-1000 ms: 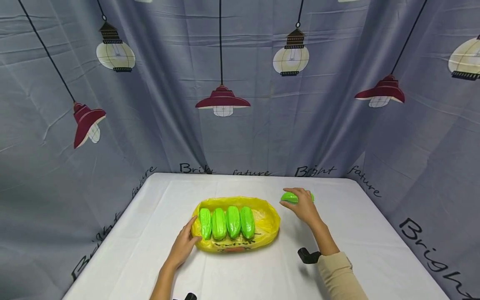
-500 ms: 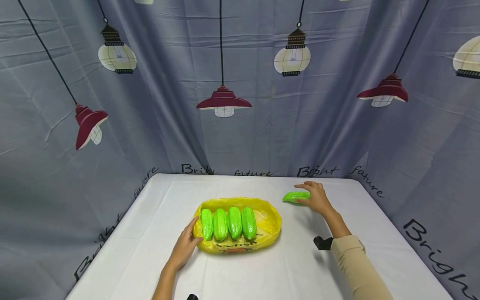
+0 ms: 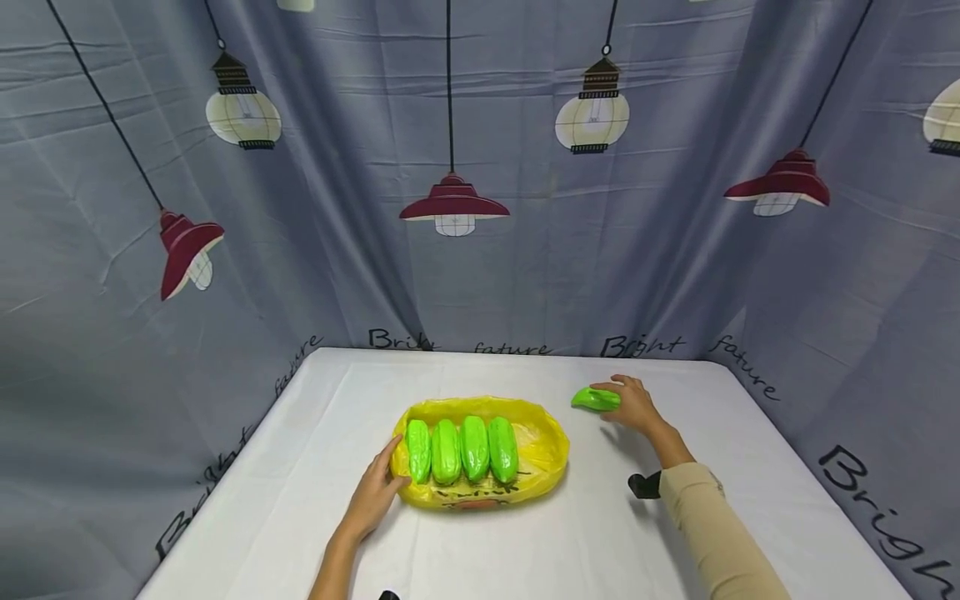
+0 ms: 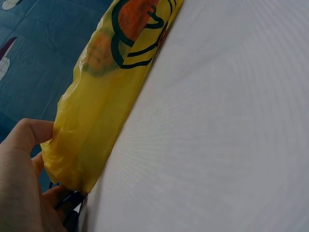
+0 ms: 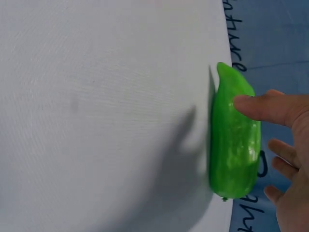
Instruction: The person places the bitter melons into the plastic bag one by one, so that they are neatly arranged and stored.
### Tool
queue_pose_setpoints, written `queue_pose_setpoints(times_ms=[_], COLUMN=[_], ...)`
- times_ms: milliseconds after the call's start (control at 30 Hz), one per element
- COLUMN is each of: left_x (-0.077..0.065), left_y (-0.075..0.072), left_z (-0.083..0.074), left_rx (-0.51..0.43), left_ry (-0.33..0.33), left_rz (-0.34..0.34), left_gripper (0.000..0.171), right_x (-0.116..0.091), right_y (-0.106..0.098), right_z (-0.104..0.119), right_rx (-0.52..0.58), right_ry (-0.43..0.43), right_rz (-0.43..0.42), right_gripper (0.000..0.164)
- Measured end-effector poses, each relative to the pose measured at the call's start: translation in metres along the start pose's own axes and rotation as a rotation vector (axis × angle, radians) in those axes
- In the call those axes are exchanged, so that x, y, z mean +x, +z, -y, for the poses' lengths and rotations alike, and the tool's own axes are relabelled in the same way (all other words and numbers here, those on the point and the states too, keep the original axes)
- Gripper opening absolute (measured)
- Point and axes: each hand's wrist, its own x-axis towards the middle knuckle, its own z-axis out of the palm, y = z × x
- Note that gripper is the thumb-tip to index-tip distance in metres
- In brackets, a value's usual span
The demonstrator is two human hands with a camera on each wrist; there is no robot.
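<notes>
In the head view a yellow plastic bag (image 3: 551, 450) lies on the table with its mouth spread wide. Several shiny green cucumber-like vegetables (image 3: 474, 450) stand side by side in its left and middle part. My left hand (image 3: 371, 497) holds the bag's left end, thumb at the front and fingers round the far side. A separate green cucumber (image 3: 592, 398), smooth and with one curved tip, lies beyond the bag to the right. My right hand (image 3: 637, 408) grips its right part; the right wrist view shows the thumb (image 5: 258, 107) on the cucumber's side, other fingers behind, their contact hidden.
A white cloth covers the table (image 3: 262, 500). Behind and beside it hangs a grey-blue curtain (image 3: 517, 275) printed with lamps and lettering. A black wrist-camera part (image 3: 643, 486) sticks out under my right wrist.
My right hand has shifted to the right along the loose cucumber, and its spread fingers have come in round it. The left hand stays at the bag. The head view has turned slightly.
</notes>
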Motion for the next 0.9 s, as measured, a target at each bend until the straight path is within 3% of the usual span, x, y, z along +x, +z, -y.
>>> queue_pose_setpoints(times_ms=[467,900], left_x=[0.001,0.001], left_y=[0.001,0.001], left_z=[0.000,-0.002], left_rx=[0.006,0.010], left_ry=[-0.015,-0.017], left_rz=[-0.008,-0.004], left_gripper=[0.067,0.067], right_x=[0.003,0.001], right_y=[0.007,0.005], right_z=[-0.013,-0.010], right_rx=[0.038,-0.004], right_ry=[0.001,0.111], right_rz=[0.020,0.105], right_gripper=[0.054,0.063])
